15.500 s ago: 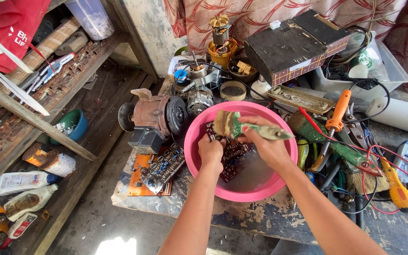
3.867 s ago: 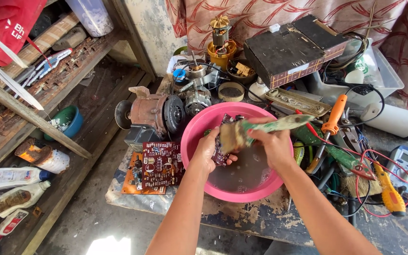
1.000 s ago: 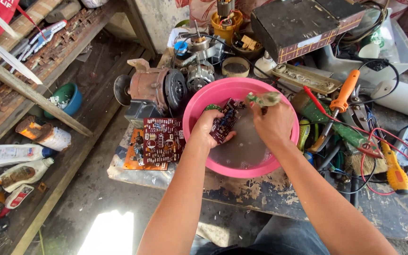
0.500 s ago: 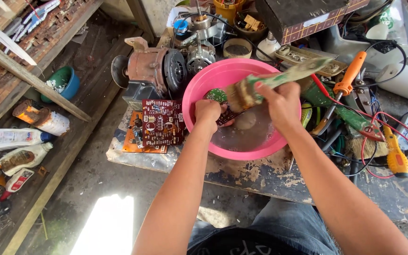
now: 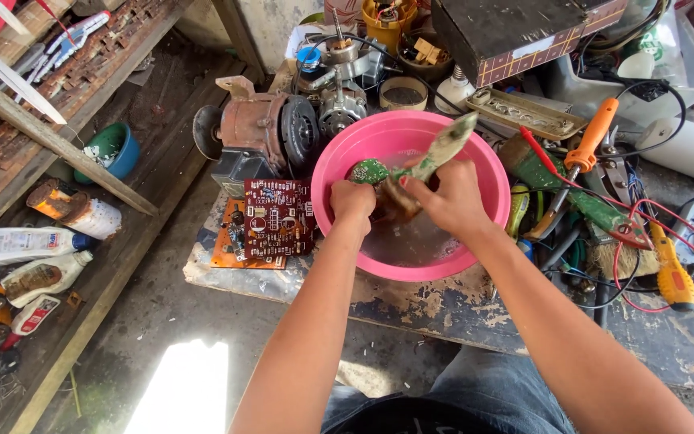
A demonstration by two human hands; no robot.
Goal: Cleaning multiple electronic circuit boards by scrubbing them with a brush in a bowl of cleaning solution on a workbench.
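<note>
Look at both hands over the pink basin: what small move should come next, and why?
Probably another short brush stroke across the board. The right hand grips a worn paintbrush with its bristles on the circuit board, which the left hand steadies over the liquid in the pink basin.

A: How many circuit boards are beside the pink basin [image 5: 339,165]?
B: Two on its left: one dark red board [image 5: 277,218], one orange board [image 5: 238,245] under it.
A: And screwdrivers on its right?
B: One orange-handled screwdriver [image 5: 580,157], one yellow tool [image 5: 672,273].
</note>
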